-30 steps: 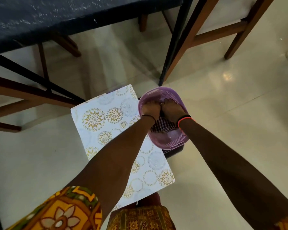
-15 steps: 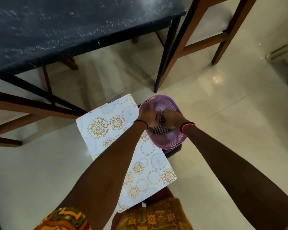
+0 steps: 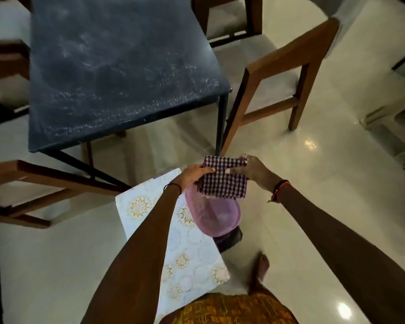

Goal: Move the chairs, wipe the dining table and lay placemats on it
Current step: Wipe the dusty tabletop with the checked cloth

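I hold the checked cloth up in the air with both hands. My left hand pinches its left edge, thumb on top and fingers under. My right hand pinches the top right corner (there is a ring on one finger). The cloth hangs folded between them, just over the pink tub. The tub sits low on something dark, and its left side lies over the edge of the placemat. The placemat is white with gold flowers and lies flat on the shiny floor (I cannot tell if it is one or a pile). The dark table is in front of me, with pale specks all over its top. One wooden chair stands near the table's right corner. Another chair is at my left, by the table legs. My bare foot is near the tub.
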